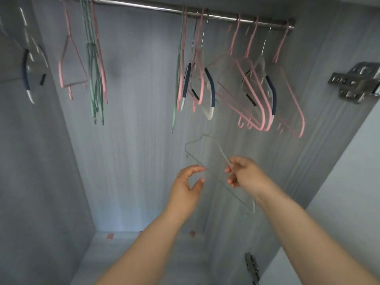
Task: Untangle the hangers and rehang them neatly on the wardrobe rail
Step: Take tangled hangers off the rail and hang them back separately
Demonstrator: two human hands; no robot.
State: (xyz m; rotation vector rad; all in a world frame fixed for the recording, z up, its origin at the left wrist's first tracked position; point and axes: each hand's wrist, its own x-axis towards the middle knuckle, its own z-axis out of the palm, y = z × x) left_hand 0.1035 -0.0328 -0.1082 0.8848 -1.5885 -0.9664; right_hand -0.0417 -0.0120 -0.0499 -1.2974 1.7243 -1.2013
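Green hanger (221, 150) in right hand (244, 173)

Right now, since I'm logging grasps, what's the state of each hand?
Left hand: open, fingers loosely curved, holding nothing.
Right hand: pinches the thin pale green wire hanger.

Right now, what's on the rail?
Pink hangers, green hangers and clear hangers with dark grips, bunched and overlapping. The right hand holds a loose hanger below it. Overlap hides the count; the rail is cropped at left.
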